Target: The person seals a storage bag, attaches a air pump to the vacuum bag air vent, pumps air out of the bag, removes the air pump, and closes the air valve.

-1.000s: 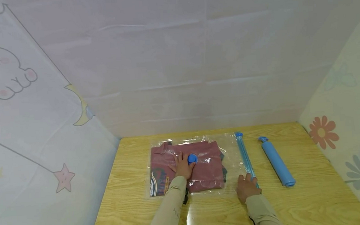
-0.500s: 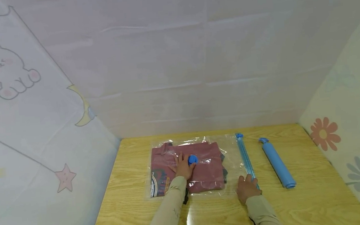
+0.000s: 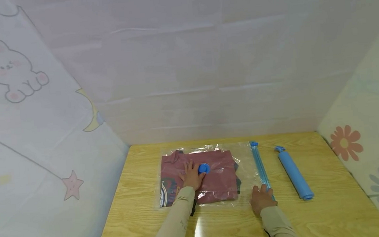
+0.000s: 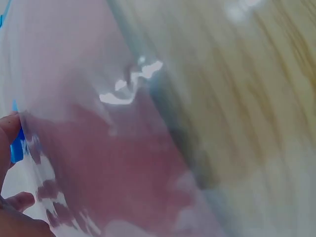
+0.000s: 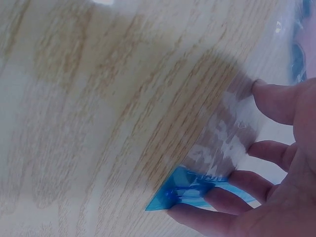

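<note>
A clear vacuum storage bag (image 3: 245,158) lies flat on the table with a folded maroon garment (image 3: 218,182) inside. My left hand (image 3: 192,177) rests on the bag with fingers spread, its thumb beside the round blue valve cap (image 3: 204,168). That cap (image 4: 18,143) also shows at the thumb and fingers in the left wrist view. At the bag's near right corner, my right hand (image 3: 262,200) touches the film and the blue zip strip (image 3: 260,165), fingers extended. The right wrist view shows the fingertips on the strip's blue end (image 5: 182,187), the thumb apart on the clear film.
A blue hand pump (image 3: 295,175) lies on the wooden table (image 3: 333,196) right of the bag. The blue zip slider (image 3: 253,143) sits at the strip's far end. Printed cloth walls (image 3: 188,107) enclose the table's back and sides.
The head view has turned slightly left, so everything appears shifted a little to the right. Both hands keep their places on the bag.
</note>
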Demonstrator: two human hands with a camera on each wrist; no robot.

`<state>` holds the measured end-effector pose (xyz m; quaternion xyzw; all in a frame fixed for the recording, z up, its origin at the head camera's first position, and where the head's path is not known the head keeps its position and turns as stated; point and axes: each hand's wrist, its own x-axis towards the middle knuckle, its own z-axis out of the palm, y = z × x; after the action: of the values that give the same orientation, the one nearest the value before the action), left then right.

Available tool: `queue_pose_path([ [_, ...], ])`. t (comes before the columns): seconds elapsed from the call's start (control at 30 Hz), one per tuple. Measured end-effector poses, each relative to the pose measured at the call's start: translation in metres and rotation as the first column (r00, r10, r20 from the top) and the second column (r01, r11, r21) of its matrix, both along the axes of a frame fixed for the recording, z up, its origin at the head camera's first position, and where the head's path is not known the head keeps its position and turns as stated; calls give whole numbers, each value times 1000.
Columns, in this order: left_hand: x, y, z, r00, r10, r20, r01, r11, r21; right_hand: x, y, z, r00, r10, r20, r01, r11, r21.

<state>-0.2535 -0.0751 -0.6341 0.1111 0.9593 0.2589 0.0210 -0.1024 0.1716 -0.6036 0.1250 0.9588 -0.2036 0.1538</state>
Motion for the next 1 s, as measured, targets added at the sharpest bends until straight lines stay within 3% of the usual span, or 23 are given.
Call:
queue_pose_path([
  [0.17,-3,-11,0,999,17,-49,-19,999,-39,0,-1,1,1000,-4,-7,4,1000,0],
  [0.43,-10,-47,1,989,90,-113,-93,996,-16,0,0,-1,1000,-11,2,11,1000,-6],
  [0.57,-11,-69,5,983,142,-112,-141,990,17,-2,0,-2,1000,-7,4,7,1000,-5],
  [0.77,-14,-102,13,967,234,-103,-238,971,-30,-8,3,-4,1000,11,-18,-11,1000,-6],
  [1.0,-19,-138,9,950,312,-35,-312,950,-1,-7,10,-6,1000,-9,26,9,1000,-11],
])
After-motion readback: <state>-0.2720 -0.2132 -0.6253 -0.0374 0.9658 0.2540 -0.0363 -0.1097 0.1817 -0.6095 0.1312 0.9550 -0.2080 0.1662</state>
